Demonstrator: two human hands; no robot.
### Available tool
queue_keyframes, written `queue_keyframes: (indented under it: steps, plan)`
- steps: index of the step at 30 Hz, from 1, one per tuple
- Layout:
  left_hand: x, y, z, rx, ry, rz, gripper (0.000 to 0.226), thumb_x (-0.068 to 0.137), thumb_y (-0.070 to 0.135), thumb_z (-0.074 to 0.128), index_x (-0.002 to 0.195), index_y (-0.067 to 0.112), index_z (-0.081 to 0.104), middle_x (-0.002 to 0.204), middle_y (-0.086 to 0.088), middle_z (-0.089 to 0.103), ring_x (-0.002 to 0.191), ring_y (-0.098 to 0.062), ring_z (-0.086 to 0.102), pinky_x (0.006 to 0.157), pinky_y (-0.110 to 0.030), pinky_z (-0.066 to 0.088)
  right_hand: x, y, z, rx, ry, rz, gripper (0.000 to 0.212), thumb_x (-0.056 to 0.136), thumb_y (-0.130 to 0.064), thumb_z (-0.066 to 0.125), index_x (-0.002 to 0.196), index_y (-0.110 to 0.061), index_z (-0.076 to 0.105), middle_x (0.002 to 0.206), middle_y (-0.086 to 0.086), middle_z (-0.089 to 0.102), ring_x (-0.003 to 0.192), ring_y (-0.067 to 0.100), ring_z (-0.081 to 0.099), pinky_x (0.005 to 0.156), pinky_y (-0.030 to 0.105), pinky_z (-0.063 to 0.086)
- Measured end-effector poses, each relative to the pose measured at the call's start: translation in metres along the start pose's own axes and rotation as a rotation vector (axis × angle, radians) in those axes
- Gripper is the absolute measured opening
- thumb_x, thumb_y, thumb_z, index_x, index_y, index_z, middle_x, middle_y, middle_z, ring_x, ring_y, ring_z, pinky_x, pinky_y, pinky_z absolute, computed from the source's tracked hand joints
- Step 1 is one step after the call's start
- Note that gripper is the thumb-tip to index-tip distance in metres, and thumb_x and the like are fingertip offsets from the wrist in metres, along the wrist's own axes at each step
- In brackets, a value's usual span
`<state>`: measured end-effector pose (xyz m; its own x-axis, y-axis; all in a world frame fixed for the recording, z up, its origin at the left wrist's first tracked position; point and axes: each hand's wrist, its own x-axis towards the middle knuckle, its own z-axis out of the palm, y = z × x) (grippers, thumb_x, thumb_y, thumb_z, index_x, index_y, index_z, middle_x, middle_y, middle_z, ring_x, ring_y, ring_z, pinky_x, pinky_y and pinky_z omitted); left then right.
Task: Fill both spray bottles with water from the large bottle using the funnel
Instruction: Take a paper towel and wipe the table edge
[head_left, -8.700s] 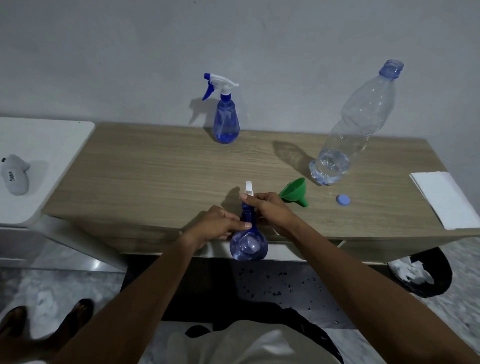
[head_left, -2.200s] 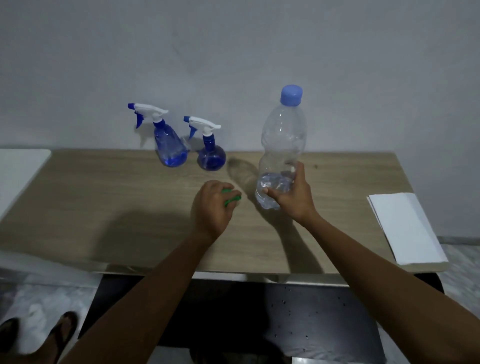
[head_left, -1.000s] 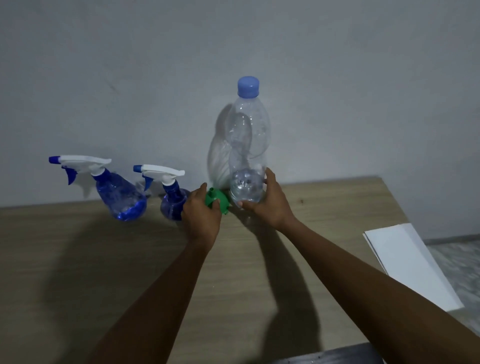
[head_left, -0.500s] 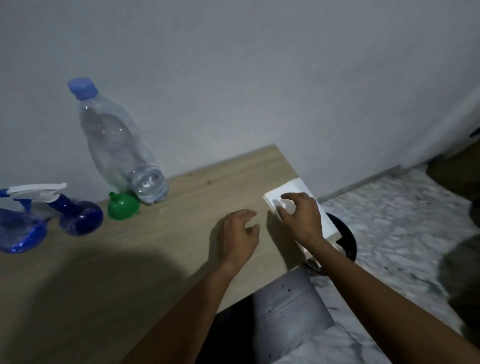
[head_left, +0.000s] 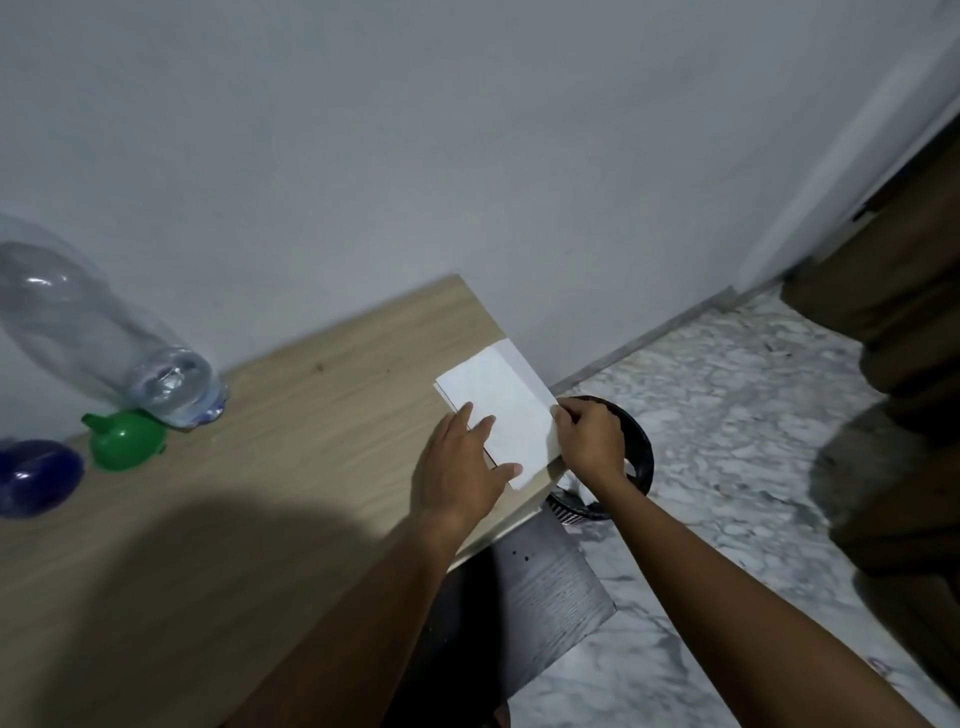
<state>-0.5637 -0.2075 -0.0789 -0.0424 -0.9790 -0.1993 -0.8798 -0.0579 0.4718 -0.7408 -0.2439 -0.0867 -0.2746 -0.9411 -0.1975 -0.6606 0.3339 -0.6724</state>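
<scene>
- Our left hand (head_left: 460, 467) lies flat on the near left part of a folded white paper sheet (head_left: 506, 410), its fingers (head_left: 480, 428) stretched out and slightly spread, pressing down and gripping nothing.
- Our right hand (head_left: 589, 441) sits at the right edge of the same sheet, and its fingers (head_left: 563, 415) are curled and pinched on that edge.
- The sheet rests at the far right corner of the light wooden bench (head_left: 234, 519), with its near corner reaching the bench's right edge.
- The large clear plastic water bottle (head_left: 104, 338) stands at the far left of the bench against the grey wall (head_left: 415, 156); we see a little water in its base, and its top is cut off by the frame.
- The small green plastic funnel (head_left: 124, 439) lies on the bench, touching or just beside the near left of the bottle's base.
- One dark blue spray bottle (head_left: 36, 475) shows only its rounded body at the left frame edge, just left of the funnel; we cannot see its head.
- A round black bin (head_left: 636, 452) stands on the marbled floor (head_left: 727, 415) just beyond the right end of the bench, partly hidden by our right hand.
</scene>
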Motion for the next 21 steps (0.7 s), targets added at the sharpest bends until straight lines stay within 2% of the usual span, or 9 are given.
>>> queue_keyframes:
  steps: [4,8,12,17,21]
  plan:
    - [0.001,0.001,-0.001,-0.045,-0.024,-0.017,0.077,0.086,0.058,0.069,0.153,0.031,0.039,0.168,0.007,0.017,0.155,-0.017,0.014,0.123,-0.039,0.026,0.0,-0.006,-0.005,0.07,0.066,0.092,0.019,0.095,-0.023,0.063,0.09,-0.019,0.081,0.089,0.003,0.078,0.083,0.025,0.069,0.076,0.04,0.059]
    - [0.0,-0.002,0.002,-0.06,-0.035,-0.01,0.077,0.088,0.056,0.069,0.153,0.03,0.038,0.169,0.007,0.015,0.156,-0.017,0.01,0.122,-0.044,0.027,-0.002,-0.01,-0.01,0.056,0.103,0.082,0.017,0.093,-0.022,0.062,0.095,-0.021,0.079,0.094,-0.002,0.077,0.084,0.018,0.065,0.074,0.033,0.055]
    - [0.001,-0.004,0.002,-0.06,-0.033,0.004,0.077,0.088,0.056,0.069,0.153,0.03,0.037,0.169,0.006,0.014,0.156,-0.019,0.009,0.121,-0.046,0.028,-0.007,-0.013,-0.012,0.108,0.143,-0.021,0.013,0.097,-0.021,0.058,0.099,-0.017,0.071,0.097,-0.001,0.073,0.089,0.021,0.066,0.074,0.033,0.052]
    - [-0.003,-0.004,-0.002,-0.111,-0.057,-0.036,0.082,0.084,0.052,0.075,0.154,0.03,0.037,0.169,0.004,0.015,0.154,-0.022,0.019,0.119,-0.045,0.033,-0.018,-0.016,-0.017,0.191,0.076,-0.164,0.01,0.1,-0.014,0.053,0.1,-0.013,0.063,0.092,-0.002,0.068,0.087,0.018,0.063,0.076,0.034,0.051]
    - [-0.007,-0.003,0.0,-0.187,-0.025,-0.109,0.094,0.08,0.049,0.08,0.157,0.03,0.029,0.17,0.004,0.011,0.156,-0.017,0.011,0.122,-0.043,0.029,-0.007,-0.017,-0.018,0.4,-0.006,-0.14,0.012,0.098,-0.009,0.056,0.096,-0.016,0.065,0.089,0.0,0.07,0.078,0.011,0.063,0.066,0.014,0.047]
